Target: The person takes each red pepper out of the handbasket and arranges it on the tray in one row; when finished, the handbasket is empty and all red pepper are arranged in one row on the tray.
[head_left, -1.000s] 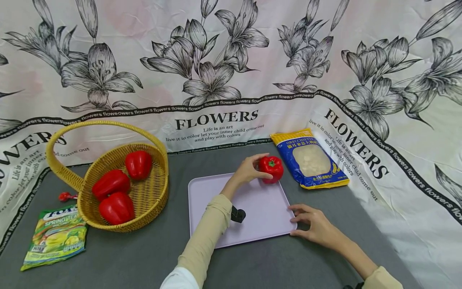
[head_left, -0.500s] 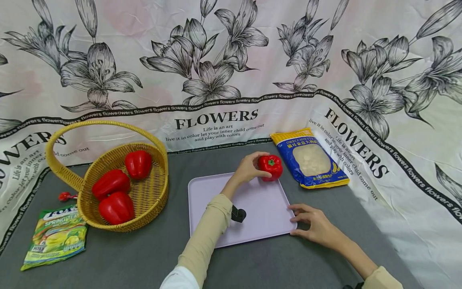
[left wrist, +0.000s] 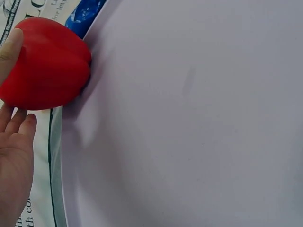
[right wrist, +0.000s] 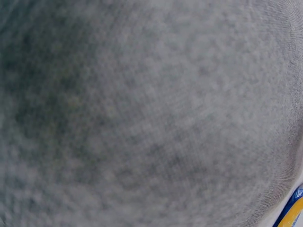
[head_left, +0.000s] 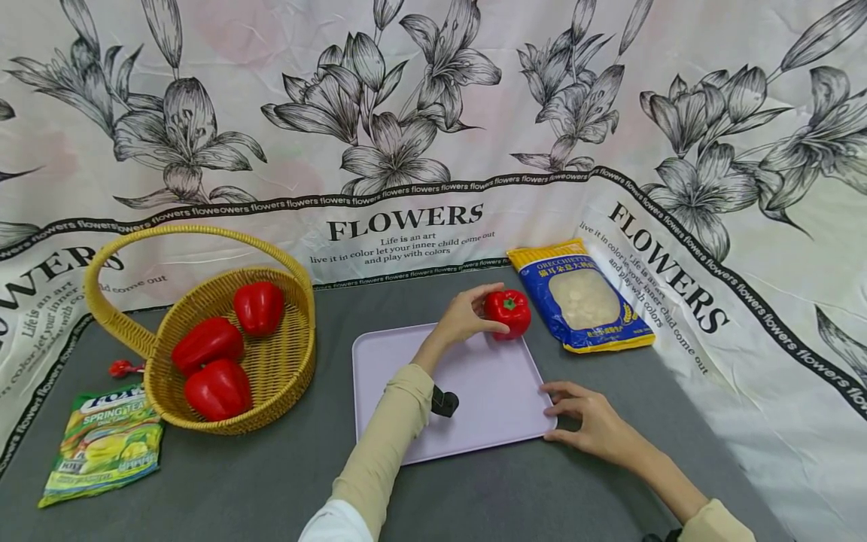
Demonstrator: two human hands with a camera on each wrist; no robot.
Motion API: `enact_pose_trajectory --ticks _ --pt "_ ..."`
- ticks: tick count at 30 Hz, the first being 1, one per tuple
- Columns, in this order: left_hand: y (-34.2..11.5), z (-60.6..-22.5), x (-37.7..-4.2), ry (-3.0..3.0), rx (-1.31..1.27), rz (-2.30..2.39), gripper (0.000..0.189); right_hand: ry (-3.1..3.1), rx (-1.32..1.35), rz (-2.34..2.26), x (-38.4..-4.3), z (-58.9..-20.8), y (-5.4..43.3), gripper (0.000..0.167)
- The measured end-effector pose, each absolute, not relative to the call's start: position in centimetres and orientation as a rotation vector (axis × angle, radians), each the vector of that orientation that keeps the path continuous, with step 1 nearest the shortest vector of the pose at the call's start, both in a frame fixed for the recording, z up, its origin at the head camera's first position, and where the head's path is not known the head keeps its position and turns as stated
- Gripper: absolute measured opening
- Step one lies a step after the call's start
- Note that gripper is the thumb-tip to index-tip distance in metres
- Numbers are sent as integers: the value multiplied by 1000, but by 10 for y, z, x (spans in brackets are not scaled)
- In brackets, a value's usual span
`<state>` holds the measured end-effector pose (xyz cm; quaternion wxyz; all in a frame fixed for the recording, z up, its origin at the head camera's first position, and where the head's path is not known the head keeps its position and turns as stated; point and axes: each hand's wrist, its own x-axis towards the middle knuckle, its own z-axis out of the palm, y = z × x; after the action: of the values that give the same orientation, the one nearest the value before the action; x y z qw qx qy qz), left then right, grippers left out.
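Left hand (head_left: 466, 316): slightly shifted, gripping one red bell pepper (head_left: 509, 316) at the far-right corner of one lavender tray (head_left: 491, 403)
Right hand (head_left: 591, 423): relaxed fingers touching the tray's right edge
Wicker basket (head_left: 281, 376): three peppers (head_left: 208, 346)

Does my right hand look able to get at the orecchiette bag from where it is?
Probably yes: nothing visible stands between your right hand, at the edge of the lilac tray, and the orecchiette bag; the red bell pepper sits off to one side.
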<state>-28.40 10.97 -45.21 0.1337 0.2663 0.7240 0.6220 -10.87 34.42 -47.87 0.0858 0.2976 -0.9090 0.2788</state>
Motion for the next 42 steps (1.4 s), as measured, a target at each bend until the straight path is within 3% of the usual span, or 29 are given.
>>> enact_pose_trajectory --ticks 5,17,32,42 --pt "102 -448 -283 2133 786 1808 75 -2715 884 840 -109 -478 342 25" --pt "51 -431 -266 2015 793 2051 64 -2639 899 853 -110 -476 338 28" --pt "-73 -406 -197 2112 661 2066 51 -2619 902 871 -110 -478 334 29" --pt "-176 -415 -160 2223 419 2219 45 -2596 892 893 -109 -476 332 31"
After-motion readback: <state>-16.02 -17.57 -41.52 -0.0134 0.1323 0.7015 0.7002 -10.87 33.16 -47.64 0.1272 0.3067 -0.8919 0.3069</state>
